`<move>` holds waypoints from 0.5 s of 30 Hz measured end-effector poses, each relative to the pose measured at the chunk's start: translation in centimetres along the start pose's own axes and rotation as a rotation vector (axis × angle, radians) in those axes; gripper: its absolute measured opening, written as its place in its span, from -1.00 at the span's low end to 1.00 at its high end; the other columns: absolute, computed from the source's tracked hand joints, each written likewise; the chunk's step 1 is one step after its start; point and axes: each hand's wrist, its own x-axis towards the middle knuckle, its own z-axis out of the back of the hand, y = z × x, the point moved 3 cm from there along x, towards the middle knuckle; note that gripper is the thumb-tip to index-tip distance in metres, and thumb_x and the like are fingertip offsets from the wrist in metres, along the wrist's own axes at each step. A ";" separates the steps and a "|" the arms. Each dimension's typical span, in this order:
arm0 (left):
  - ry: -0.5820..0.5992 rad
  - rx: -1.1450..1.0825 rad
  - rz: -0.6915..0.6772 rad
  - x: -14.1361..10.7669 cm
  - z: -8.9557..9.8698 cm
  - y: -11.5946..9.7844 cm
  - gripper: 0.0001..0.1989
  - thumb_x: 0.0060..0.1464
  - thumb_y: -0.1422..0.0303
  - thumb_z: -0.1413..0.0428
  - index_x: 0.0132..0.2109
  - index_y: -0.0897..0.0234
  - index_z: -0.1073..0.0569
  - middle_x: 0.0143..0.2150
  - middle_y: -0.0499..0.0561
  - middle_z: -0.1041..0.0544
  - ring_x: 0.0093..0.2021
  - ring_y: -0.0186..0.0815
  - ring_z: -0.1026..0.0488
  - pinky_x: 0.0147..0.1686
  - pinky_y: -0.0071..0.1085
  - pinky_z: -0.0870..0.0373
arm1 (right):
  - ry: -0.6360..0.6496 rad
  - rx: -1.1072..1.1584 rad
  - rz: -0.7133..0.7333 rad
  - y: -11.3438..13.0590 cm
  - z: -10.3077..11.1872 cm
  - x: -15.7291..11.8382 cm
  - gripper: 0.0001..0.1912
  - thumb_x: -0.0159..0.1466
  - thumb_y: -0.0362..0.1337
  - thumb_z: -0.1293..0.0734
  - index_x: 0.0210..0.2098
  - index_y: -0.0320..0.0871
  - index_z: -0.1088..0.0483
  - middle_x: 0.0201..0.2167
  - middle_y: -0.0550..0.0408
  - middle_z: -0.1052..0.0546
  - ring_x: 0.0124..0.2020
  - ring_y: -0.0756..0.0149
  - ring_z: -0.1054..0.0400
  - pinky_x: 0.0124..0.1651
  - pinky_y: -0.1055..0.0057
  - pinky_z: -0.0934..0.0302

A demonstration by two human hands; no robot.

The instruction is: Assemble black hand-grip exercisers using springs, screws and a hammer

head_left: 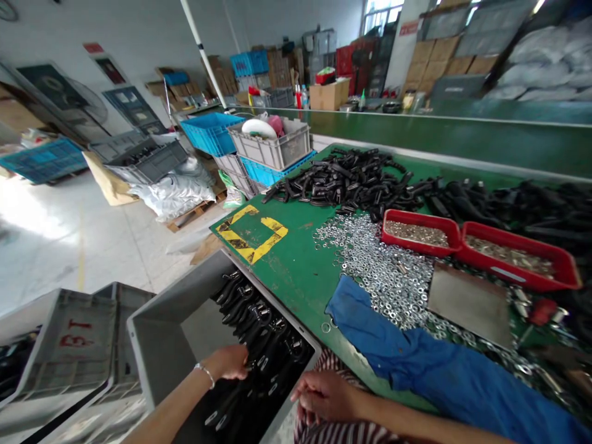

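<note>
Rt. of curled L hand (230,362), slanting lengthwise in grey plastic crate (161,339): black silver-tipped handles (263,336). Farther: curled R hand (326,394). Can't tell either grasp.

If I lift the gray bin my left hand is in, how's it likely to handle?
The gray bin should stay stiff, as its walls look straight and rigid. It will probably feel heavy, since many black parts lie inside. It may tip toward the green table, because the parts are bunched along that side.
</note>
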 end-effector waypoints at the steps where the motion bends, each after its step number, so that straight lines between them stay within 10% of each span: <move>1: 0.011 -0.014 -0.052 0.2 1.6 -2.5 -0.64 -0.09 -0.02 -0.21 -0.41 0.20 -0.53 -0.59 -0.04 -0.50 -0.50 -0.16 -0.53 -0.38 -0.28 -0.47 | -0.007 -0.010 0.062 0.5 0.5 -1.0 -0.79 0.31 -0.14 -0.29 -0.17 -0.14 -0.41 -0.45 0.15 -0.51 -0.50 0.41 -0.39 -0.40 0.49 -0.25; 3: -0.048 -0.076 -0.343 1.3 5.7 -9.3 -0.59 0.20 0.01 -0.02 -0.11 0.21 -0.56 -0.40 -0.01 -0.60 -0.35 -0.24 -0.56 -0.21 -0.34 -0.48 | -0.064 -0.053 0.172 1.7 1.7 -3.4 -0.73 0.35 -0.08 -0.26 -0.13 -0.13 -0.44 -0.38 0.07 -0.55 -0.39 0.32 -0.46 -0.31 0.42 -0.31; 7: -0.641 0.170 -0.796 7.1 14.4 -23.5 -0.65 0.27 0.24 -0.02 0.13 0.17 -0.50 0.07 0.09 -0.54 0.10 -0.18 -0.45 0.21 -0.23 -0.30 | -0.287 -0.133 0.234 3.8 4.1 -8.4 -0.66 0.41 -0.05 -0.22 -0.07 -0.12 -0.50 -0.21 -0.03 -0.61 -0.20 0.21 -0.50 -0.17 0.34 -0.35; 11: -0.907 0.418 -0.615 16.7 18.4 -32.9 -0.53 0.19 0.45 -0.02 0.24 0.26 -0.44 0.22 0.23 -0.38 0.23 -0.01 -0.36 0.27 -0.08 -0.23 | -0.560 -0.150 0.261 4.5 6.3 -13.5 -0.61 0.43 -0.01 -0.19 -0.05 -0.12 -0.50 -0.26 -0.01 -0.62 -0.24 0.21 -0.52 -0.16 0.32 -0.37; 15: -0.934 0.566 -0.620 23.3 19.8 -36.4 -0.56 0.19 0.51 0.04 0.18 0.35 -0.44 0.07 0.24 -0.43 0.06 -0.01 -0.45 0.12 -0.13 -0.35 | -0.888 -0.111 0.230 3.1 8.4 -19.7 -0.60 0.47 -0.01 -0.11 0.02 -0.08 -0.44 -0.27 0.01 -0.61 -0.30 0.25 -0.52 -0.21 0.32 -0.39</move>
